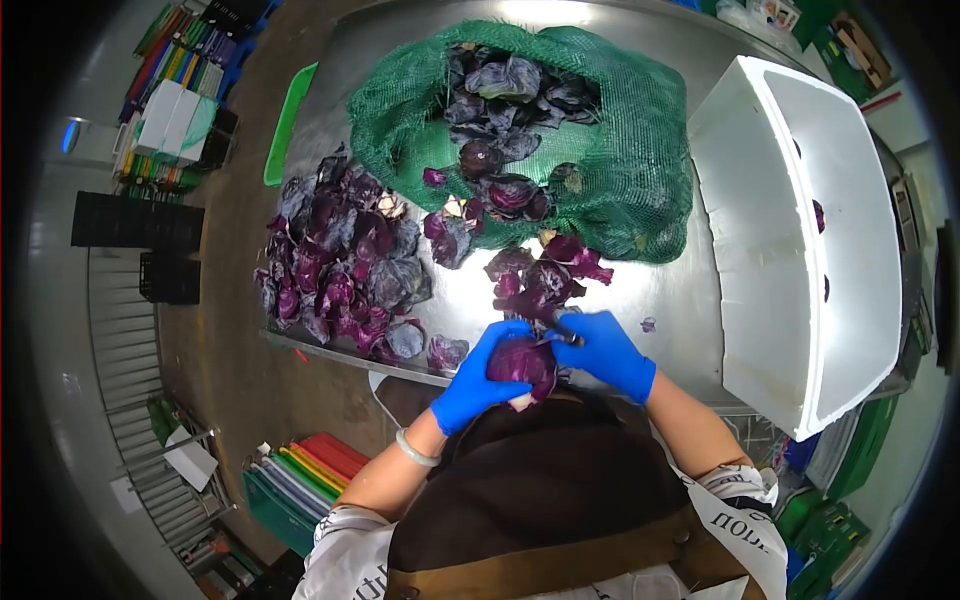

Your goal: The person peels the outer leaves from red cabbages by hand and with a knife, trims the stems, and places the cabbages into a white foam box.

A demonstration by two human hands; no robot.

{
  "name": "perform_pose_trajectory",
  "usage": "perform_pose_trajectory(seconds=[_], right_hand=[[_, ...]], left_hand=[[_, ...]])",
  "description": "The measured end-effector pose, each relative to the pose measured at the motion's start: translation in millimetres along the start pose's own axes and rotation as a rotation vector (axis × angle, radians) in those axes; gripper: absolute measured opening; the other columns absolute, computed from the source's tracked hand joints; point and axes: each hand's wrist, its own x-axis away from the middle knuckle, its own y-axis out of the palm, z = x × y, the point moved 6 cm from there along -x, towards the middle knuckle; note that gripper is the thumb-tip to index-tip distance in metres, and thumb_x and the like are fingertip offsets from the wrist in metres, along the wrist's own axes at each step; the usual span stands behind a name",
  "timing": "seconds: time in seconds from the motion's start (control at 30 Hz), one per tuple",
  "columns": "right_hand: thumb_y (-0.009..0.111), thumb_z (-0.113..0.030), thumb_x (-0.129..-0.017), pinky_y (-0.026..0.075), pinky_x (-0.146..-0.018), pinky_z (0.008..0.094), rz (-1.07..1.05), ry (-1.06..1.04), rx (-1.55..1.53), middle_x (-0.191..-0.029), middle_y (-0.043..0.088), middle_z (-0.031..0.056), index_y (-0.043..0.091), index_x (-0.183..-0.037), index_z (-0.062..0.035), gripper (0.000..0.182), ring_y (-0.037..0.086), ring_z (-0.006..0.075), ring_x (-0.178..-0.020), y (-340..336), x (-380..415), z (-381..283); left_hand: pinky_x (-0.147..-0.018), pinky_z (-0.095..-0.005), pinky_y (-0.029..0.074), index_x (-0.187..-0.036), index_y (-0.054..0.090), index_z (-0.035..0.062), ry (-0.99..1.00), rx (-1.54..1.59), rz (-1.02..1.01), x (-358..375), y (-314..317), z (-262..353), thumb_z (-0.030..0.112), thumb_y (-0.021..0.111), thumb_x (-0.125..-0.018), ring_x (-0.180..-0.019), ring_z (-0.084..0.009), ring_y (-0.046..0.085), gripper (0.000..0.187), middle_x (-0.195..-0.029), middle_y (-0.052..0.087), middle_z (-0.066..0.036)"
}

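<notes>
A red cabbage [521, 366] with a pale stem end is held close to my apron at the table's front edge. My left hand [484, 372], in a blue glove, is wrapped round its left side. In my blue-gloved right hand [606, 353] is a knife [566, 332], its dark handle showing and its blade mostly hidden. The right fingers are at the cabbage's upper right side. Just beyond lie loose purple leaves [545, 284]. A green mesh sack [640, 150] lies open behind them, with dark cabbage heads and leaves [505, 80] inside.
A heap of cabbage leaves [335, 265] covers the left part of the metal table [690, 345]. At the right stands a white foam box [760, 240] with purple bits on its inner wall. Coloured crates [300, 480] stand on the floor at lower left.
</notes>
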Motion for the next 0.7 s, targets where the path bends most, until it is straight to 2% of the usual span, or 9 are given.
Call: perform_pose_trajectory(seconds=[0.17,0.27,0.3,0.33,0.47,0.5,0.6,0.63,0.7], right_hand=[[0.063,-0.013,-0.087,0.047,-0.054,0.0243,0.159,0.282,-0.221,-0.071,0.062,0.0020,0.067,-0.092,-0.0012,0.013,0.056,0.0065,-0.063,-5,-22,50],[0.064,-0.011,-0.086,0.047,-0.054,0.0234,0.219,0.217,-0.334,-0.070,0.059,0.0001,0.064,-0.087,-0.0018,0.010,0.054,0.0055,-0.063,-11,-17,18],[0.067,-0.018,-0.081,0.047,-0.060,0.0277,0.246,0.219,-0.404,-0.070,0.060,0.0043,0.064,-0.092,0.0002,0.022,0.056,0.0097,-0.065,-11,-15,12],[0.068,-0.019,-0.080,0.047,-0.060,0.0281,0.279,0.143,-0.346,-0.070,0.060,0.0051,0.063,-0.091,0.0003,0.023,0.056,0.0097,-0.065,-15,-14,-1],[0.069,-0.019,-0.077,0.049,-0.059,0.0320,0.301,-0.041,-0.023,-0.070,0.062,0.0093,0.061,-0.085,-0.0032,0.020,0.061,0.0179,-0.062,-13,-9,-25],[0.069,-0.019,-0.076,0.049,-0.059,0.0329,0.307,-0.093,0.060,-0.071,0.062,0.0102,0.060,-0.084,-0.0040,0.019,0.062,0.0202,-0.062,-12,-8,-24],[0.071,-0.018,-0.074,0.050,-0.058,0.0363,0.467,0.092,0.101,-0.069,0.062,0.0114,0.057,-0.078,-0.0055,0.019,0.063,0.0263,-0.063,-37,-14,16],[0.074,-0.022,-0.075,0.051,-0.061,0.0376,0.379,0.134,0.191,-0.080,0.067,0.0117,0.063,-0.092,-0.0068,0.025,0.064,0.0250,-0.064,-46,-23,32],[0.075,-0.026,-0.076,0.052,-0.064,0.0372,0.311,-0.019,-0.035,-0.092,0.068,0.0121,0.063,-0.108,-0.0093,0.038,0.066,0.0233,-0.070,-40,-20,16]], left_hand=[[-0.108,-0.0369,0.036,-0.141,0.034,0.0076,0.062,0.281,0.006,-5,-5,9,0.012,0.076,-0.071,-0.128,-0.0235,0.045,0.081,-0.136,0.045,-0.012],[-0.109,-0.0389,0.036,-0.143,0.031,0.0083,0.062,0.332,-0.036,3,-1,30,0.018,0.075,-0.072,-0.130,-0.0260,0.043,0.085,-0.140,0.042,-0.013],[-0.109,-0.0390,0.036,-0.143,0.031,0.0083,0.074,0.333,-0.043,4,2,35,0.018,0.076,-0.072,-0.130,-0.0260,0.043,0.084,-0.140,0.042,-0.013],[-0.108,-0.0392,0.037,-0.142,0.032,0.0083,0.093,0.331,-0.048,3,4,42,0.018,0.076,-0.072,-0.130,-0.0259,0.043,0.084,-0.140,0.042,-0.013],[-0.104,-0.0369,0.042,-0.144,0.031,0.0089,-0.069,0.223,0.188,0,-3,34,0.015,0.077,-0.066,-0.120,-0.0242,0.051,0.091,-0.129,0.049,-0.012],[-0.104,-0.0369,0.043,-0.142,0.032,0.0066,-0.063,0.137,0.225,1,-7,29,0.018,0.075,-0.059,-0.118,-0.0252,0.054,0.094,-0.126,0.054,-0.013],[-0.101,-0.0372,0.044,-0.140,0.036,0.0083,0.038,0.311,-0.017,9,-2,30,0.010,0.078,-0.060,-0.117,-0.0229,0.053,0.089,-0.124,0.052,-0.011],[-0.103,-0.0365,0.043,-0.138,0.039,0.0051,0.021,0.281,0.002,12,3,37,0.016,0.076,-0.055,-0.116,-0.0225,0.054,0.092,-0.123,0.054,-0.013],[-0.101,-0.0363,0.043,-0.137,0.040,0.0064,0.071,0.045,0.082,4,-8,39,0.011,0.079,-0.059,-0.117,-0.0220,0.053,0.087,-0.123,0.053,-0.012]])
